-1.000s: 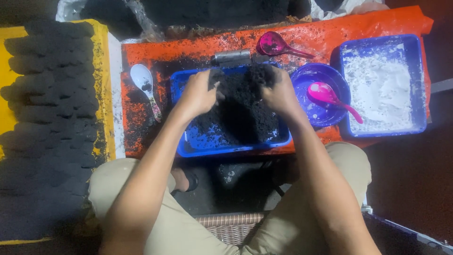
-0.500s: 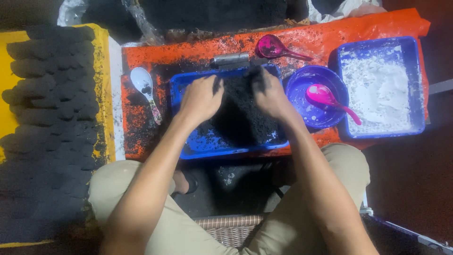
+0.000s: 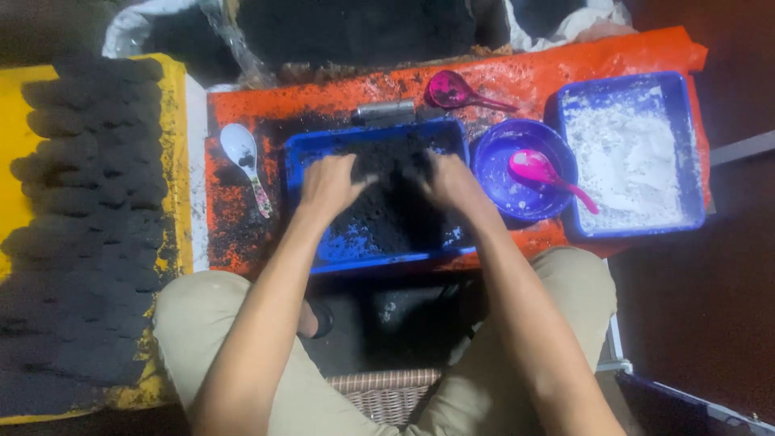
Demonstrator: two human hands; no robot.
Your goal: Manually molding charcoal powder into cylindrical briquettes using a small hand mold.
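Head view: I see my left hand and right hand both pressed into the black mixture filling the blue tray on the orange surface. Whether either hand's fingers are spread or curled, I cannot tell. A purple bowl with a pink spoon sits just right.

A dark floor surrounds a low desk covered in orange plastic sheet. To its left lies a yellow board, and a woven wicker seat shows below, in dim light.
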